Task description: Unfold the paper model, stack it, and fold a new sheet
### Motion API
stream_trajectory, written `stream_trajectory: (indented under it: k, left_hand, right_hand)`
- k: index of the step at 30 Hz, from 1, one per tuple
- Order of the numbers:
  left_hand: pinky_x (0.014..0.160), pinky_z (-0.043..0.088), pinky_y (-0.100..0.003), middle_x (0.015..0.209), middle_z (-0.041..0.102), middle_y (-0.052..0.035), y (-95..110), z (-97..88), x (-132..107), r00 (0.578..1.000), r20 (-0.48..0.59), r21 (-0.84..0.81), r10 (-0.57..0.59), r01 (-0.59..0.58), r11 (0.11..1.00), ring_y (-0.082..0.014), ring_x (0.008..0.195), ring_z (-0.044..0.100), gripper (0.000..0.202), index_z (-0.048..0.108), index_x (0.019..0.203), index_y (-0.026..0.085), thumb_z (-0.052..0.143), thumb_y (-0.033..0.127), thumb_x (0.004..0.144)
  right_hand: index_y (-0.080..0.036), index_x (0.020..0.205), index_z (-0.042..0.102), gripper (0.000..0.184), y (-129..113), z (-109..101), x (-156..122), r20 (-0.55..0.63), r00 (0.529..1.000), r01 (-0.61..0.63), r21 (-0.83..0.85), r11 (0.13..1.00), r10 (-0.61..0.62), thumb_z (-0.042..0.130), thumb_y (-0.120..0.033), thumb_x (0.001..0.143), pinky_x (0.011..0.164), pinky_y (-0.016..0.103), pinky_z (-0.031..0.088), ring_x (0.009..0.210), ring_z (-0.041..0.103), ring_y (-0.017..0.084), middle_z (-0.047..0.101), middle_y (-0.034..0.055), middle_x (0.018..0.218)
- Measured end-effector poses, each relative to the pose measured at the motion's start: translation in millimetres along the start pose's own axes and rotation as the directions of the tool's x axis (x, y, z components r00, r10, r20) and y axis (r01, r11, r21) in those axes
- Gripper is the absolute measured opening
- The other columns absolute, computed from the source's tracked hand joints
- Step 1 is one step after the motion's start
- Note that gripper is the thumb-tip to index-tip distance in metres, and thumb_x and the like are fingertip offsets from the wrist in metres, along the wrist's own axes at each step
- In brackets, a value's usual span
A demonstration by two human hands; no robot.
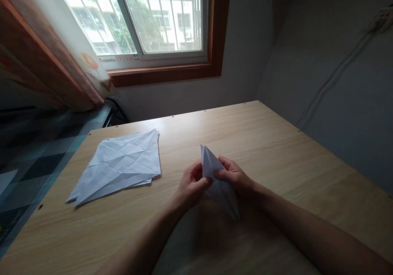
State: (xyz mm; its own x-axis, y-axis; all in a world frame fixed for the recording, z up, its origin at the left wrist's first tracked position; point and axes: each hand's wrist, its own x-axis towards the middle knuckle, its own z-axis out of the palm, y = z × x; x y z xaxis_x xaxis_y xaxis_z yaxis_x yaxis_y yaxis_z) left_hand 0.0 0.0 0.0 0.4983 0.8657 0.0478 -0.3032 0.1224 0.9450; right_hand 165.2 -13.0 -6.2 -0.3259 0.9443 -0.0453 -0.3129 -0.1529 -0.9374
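A narrow, pointed piece of folded white paper (218, 182) is held just above the wooden table (276, 144), near its middle. My left hand (192, 185) pinches its left side, fingers closed on the fold. My right hand (235, 176) grips the right side, thumb and fingers pressed on the paper. One tip of the folded paper points up and away from me, the other points down toward me.
A stack of creased, unfolded white sheets (123, 164) lies on the table to the left. Behind the table are a window (153, 17) with a wooden frame, a curtain (46, 53) at left, and a wall with a cable (337, 74) at right.
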Motion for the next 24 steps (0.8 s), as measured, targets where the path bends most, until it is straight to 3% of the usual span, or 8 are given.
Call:
stream_trajectory:
  k: [4,11,20,24]
  left_hand:
    - [0.061,0.041,-0.022,0.077,0.062,0.0001,-2.1,-0.2,0.0,0.999,-0.042,-0.064,-0.001,-0.001,0.998,-0.0134,0.070,0.056,0.032,0.056,0.085,0.016,0.078,0.020,0.062]
    - [0.060,0.041,-0.021,0.077,0.064,0.0002,1.7,1.0,-1.0,1.000,0.004,-0.100,-0.024,0.024,0.995,-0.0124,0.067,0.056,0.036,0.054,0.085,0.018,0.080,0.019,0.060]
    - [0.061,0.042,-0.023,0.082,0.065,-0.0030,3.2,1.6,-1.6,0.999,0.000,0.014,-0.036,0.036,0.999,-0.0146,0.070,0.055,0.038,0.065,0.096,0.014,0.078,0.023,0.062]
    - [0.055,0.038,-0.021,0.068,0.058,0.0019,-0.4,1.8,-0.5,0.996,-0.084,-0.018,-0.037,0.036,0.999,-0.0103,0.060,0.050,0.032,0.056,0.078,0.016,0.080,0.031,0.064]
  right_hand:
    - [-0.017,0.095,0.061,0.033,1.4,-1.1,0.9,0.017,1.000,0.014,0.007,1.000,-0.014,0.076,-0.037,0.074,0.061,0.022,0.040,0.070,0.054,0.012,0.062,-0.0001,0.084]
    - [-0.017,0.104,0.063,0.038,1.4,0.9,1.3,0.094,0.992,0.078,0.002,0.997,-0.078,0.074,-0.041,0.078,0.073,0.027,0.045,0.081,0.060,0.017,0.066,0.0037,0.093]
    - [-0.016,0.094,0.062,0.034,1.0,1.2,-0.1,0.053,0.998,-0.025,0.027,0.999,0.023,0.075,-0.042,0.075,0.064,0.022,0.043,0.071,0.057,0.013,0.063,0.0009,0.083]
    - [-0.017,0.096,0.062,0.033,1.1,0.5,1.2,-0.018,1.000,-0.023,0.108,0.994,0.025,0.075,-0.039,0.074,0.058,0.021,0.043,0.065,0.056,0.011,0.064,0.0002,0.080]
